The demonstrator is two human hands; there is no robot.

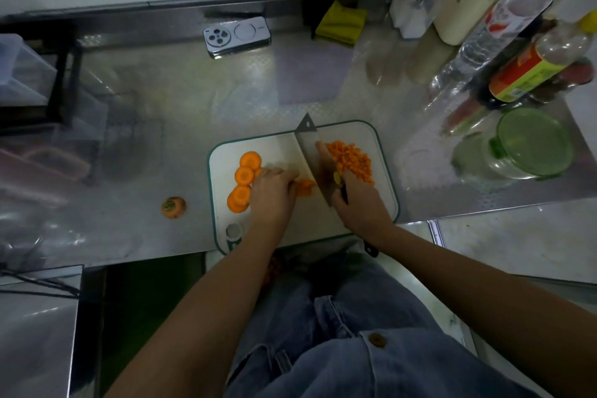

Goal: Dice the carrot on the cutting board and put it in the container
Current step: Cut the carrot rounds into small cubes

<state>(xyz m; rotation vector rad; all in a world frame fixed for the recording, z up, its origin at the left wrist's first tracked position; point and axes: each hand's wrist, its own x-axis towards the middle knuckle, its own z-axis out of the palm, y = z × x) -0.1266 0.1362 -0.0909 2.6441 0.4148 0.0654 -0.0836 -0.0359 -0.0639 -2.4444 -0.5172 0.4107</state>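
One cutting board (277, 145) on the counter (193, 107) bears three carrot rounds (244, 175), perhaps a fourth under the left hand (274, 194), whose curled fingers hold down one half-hidden carrot piece (305, 187). One cleaver (309, 152), its handle wrapped and hidden by the right hand (358, 200), separates it from one heap of dice (350, 161).

One cutting board (281, 145), one cleaver (308, 145), one heap of diced carrot (352, 160), at least three round carrot slices (244, 175), one carrot top (173, 207), one phone (236, 35), two bottles (529, 73), one green-lidded container (533, 142)
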